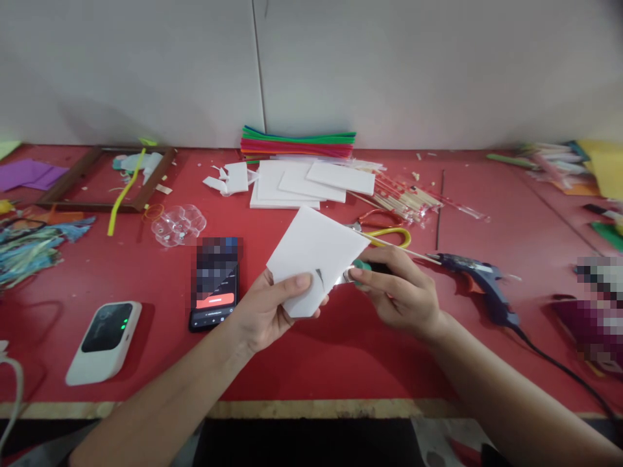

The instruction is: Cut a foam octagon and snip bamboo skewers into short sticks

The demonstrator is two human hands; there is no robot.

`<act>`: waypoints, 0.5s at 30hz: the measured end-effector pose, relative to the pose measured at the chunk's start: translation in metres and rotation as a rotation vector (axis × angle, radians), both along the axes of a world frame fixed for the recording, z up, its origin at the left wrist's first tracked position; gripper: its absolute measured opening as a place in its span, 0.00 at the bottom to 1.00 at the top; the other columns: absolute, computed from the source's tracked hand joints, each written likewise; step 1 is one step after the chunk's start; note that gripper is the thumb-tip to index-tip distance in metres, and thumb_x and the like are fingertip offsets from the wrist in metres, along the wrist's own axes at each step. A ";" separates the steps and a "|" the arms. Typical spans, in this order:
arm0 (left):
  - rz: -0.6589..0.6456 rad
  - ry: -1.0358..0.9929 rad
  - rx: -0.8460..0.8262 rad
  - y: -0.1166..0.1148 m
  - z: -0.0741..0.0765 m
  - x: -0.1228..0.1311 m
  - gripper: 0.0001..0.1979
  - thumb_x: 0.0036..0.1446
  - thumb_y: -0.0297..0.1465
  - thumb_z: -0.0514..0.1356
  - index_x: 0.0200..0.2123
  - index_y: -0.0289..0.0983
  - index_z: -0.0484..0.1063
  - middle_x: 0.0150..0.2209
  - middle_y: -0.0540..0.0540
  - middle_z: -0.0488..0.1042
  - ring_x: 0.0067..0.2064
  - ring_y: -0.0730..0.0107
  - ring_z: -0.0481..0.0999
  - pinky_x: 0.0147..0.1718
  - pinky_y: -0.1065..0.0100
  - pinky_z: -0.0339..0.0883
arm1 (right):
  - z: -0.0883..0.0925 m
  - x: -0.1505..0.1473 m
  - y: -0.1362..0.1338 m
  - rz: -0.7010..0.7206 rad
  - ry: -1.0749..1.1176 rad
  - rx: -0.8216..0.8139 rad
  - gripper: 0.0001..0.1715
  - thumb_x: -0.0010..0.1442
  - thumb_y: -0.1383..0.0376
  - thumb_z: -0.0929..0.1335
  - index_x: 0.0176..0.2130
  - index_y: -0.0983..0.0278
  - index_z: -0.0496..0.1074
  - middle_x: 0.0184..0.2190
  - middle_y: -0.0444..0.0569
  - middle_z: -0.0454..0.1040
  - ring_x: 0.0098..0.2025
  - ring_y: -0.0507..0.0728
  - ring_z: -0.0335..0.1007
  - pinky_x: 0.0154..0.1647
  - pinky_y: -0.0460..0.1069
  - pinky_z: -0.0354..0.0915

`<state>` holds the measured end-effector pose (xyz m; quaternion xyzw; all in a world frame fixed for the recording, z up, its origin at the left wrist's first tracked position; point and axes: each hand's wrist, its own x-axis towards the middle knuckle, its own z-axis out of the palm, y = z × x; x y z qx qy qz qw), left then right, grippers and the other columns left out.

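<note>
White sheet [316, 250], up above the red table [335, 373] | left hand [265, 308] pinches it, thumb [292, 287] on top | right hand [409, 288] grips a green-handled tool [361, 266] by the sheet's edge | from where I stand, a slip near the dark slit [319, 276] could nick that thumb

The white sheet [311, 250] at picture centre has a smooth, matt, foam-like face; the tool [361, 266] beside it shows shiny metal and green plastic. At upper left, the brown frame [97, 207] looks wooden; below, the palette [179, 226] is clear, glossy plastic. The tabletop [302, 366] is smooth, semi-gloss
</note>
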<state>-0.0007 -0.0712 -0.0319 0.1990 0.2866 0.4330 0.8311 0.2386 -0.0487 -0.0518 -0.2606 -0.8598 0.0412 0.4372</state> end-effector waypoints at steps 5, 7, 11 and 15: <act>0.020 0.024 -0.045 0.000 -0.003 0.001 0.16 0.46 0.31 0.75 0.36 0.33 0.74 0.31 0.48 0.78 0.30 0.70 0.81 0.26 0.75 0.77 | -0.002 0.001 0.001 -0.004 -0.014 0.004 0.38 0.56 0.80 0.68 0.61 0.53 0.69 0.47 0.53 0.73 0.41 0.58 0.72 0.36 0.54 0.69; 0.024 0.033 -0.049 -0.001 -0.003 0.001 0.16 0.48 0.31 0.74 0.37 0.33 0.74 0.31 0.48 0.78 0.31 0.70 0.81 0.27 0.75 0.77 | -0.003 0.002 0.002 0.001 -0.021 -0.002 0.37 0.57 0.79 0.68 0.61 0.53 0.69 0.47 0.54 0.73 0.41 0.58 0.72 0.36 0.55 0.70; 0.046 0.061 -0.064 -0.001 -0.002 0.002 0.16 0.48 0.32 0.74 0.37 0.34 0.74 0.33 0.47 0.78 0.32 0.68 0.81 0.27 0.73 0.77 | -0.005 0.004 0.003 -0.005 -0.036 -0.018 0.37 0.58 0.77 0.68 0.62 0.50 0.67 0.48 0.52 0.74 0.42 0.59 0.72 0.37 0.55 0.71; 0.026 0.066 -0.086 -0.001 0.000 0.002 0.18 0.45 0.33 0.75 0.36 0.33 0.74 0.32 0.46 0.78 0.30 0.68 0.80 0.24 0.74 0.76 | -0.004 0.004 0.004 -0.010 -0.041 0.014 0.38 0.57 0.78 0.68 0.61 0.50 0.67 0.47 0.52 0.73 0.42 0.59 0.72 0.37 0.55 0.71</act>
